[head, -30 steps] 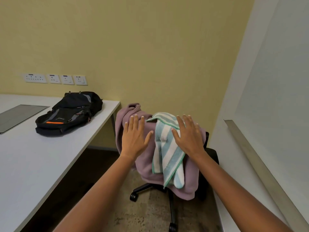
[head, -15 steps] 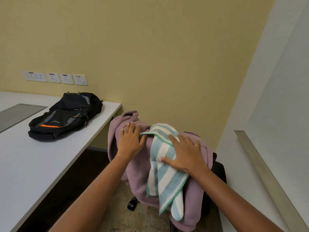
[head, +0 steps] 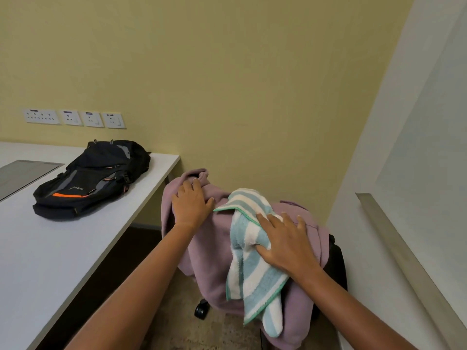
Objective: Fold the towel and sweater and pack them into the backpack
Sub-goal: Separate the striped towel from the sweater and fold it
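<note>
On the right of the scene, near the viewer, a black office chair [head: 337,261] stands in a corner of a yellow-walled room. A mauve sweater [head: 209,261] is draped over its back, and a teal-and-white striped towel [head: 250,276] hangs over the sweater, both unfolded.

The person's left hand [head: 192,204] lies on the sweater's upper left part, just below the collar. Its fingers are close together and the thumb points out towards the towel. Whether the fingertips hook over the ridge of cloth cannot be told. The right hand [head: 286,245] lies with its fingers spread, partly on the towel and partly on the sweater. The towel bunches a little between thumb and forefinger.

To the left, well apart from the chair, a black backpack [head: 93,178] with an orange stripe lies flat on a white desk [head: 50,261]. It looks zipped shut.

The step in hand appears to be lifting the clothes off the chair, so the task is only starting. It would go best if the towel, which is on top, were taken first and gripped at an edge, not mid-cloth. It could then be carried to the bare desk surface and folded flat there. Tugging the sweater from under the towel risks dropping the towel on the floor, or rolling the chair on its casters [head: 201,309].
</note>
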